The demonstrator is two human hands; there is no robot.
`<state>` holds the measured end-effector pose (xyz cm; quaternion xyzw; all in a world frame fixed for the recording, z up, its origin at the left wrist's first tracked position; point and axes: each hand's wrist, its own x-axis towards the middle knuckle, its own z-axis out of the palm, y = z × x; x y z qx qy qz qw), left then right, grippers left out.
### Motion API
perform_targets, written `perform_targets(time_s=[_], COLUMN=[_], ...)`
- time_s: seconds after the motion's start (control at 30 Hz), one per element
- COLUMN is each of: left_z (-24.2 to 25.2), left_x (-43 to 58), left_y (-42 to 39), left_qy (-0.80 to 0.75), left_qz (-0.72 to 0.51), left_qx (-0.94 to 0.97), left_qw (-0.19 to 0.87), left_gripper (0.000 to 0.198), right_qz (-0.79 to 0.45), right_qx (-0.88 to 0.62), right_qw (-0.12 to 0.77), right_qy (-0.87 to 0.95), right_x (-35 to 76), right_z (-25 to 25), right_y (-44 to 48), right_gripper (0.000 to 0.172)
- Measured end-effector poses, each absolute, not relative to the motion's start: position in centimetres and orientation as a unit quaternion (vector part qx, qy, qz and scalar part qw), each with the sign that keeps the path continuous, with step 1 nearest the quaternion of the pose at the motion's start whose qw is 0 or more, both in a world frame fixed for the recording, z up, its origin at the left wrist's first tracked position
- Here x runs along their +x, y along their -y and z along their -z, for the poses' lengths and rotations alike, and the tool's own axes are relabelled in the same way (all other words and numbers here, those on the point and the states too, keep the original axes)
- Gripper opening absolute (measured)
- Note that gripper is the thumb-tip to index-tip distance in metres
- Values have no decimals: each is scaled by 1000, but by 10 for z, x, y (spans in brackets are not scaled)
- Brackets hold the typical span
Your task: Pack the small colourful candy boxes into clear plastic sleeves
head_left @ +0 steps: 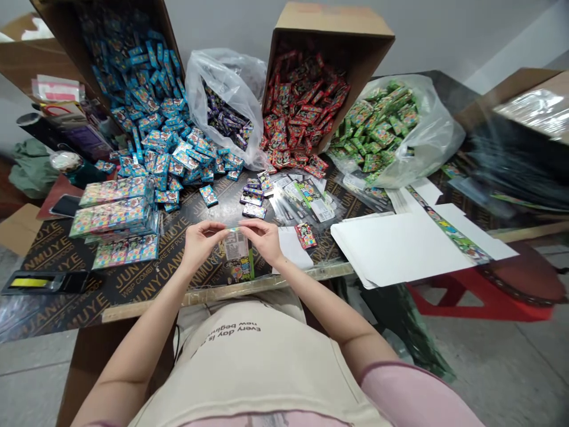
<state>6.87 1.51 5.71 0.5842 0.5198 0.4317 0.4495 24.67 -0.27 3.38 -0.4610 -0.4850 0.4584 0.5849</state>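
Note:
My left hand (201, 242) and my right hand (265, 242) pinch the top edge of a printed clear packet (239, 256) between thumbs and fingertips. The packet hangs flat near the table's front edge, with small print above and coloured lettering below. Just beyond my hands lie several small purple boxes (253, 210) and one blue box (208, 196). To the right of my right hand a red box (306, 235) rests by a white sheet (293, 249). Flat printed packets (311, 198) are spread behind it.
Cartons of blue boxes (146, 107) and red boxes (302, 107) lie tipped at the back. Plastic bags hold purple boxes (224, 118) and green boxes (382, 130). Wrapped stacks (113, 213) and a tape dispenser (44, 283) are left; white card sheets (400, 249) overhang right.

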Motion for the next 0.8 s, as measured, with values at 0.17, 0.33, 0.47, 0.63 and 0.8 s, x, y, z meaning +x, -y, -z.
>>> perform_targets(time_s=[0.17,0.33,0.47,0.63,0.8], left_z=[-62,-71,-71,-63,-57], left_x=[69,73,70,69,73], left_y=[-24,-19,-14,-12,-12], left_qy=[-516,-491,-443,-401,-373], left_qz=[-405,-400,-399,-376,-371], left_qx=[604,676,747,802,825], left_qw=[453,377,296,233,205], left_gripper=[22,13,13,10,17], right_qz=[-503,-506,-484,-373,-329], right_qx=[-468,-459,-462,-450,-443], right_qw=[546,524,516,541,480], right_qy=[480,509,535,605,682], right_x=[251,256,259,258,284], right_z=[-37,-38,-34,-29,-22], right_y=[-7,-12,-6,10,11], right_gripper=[20,22,24,19,26])
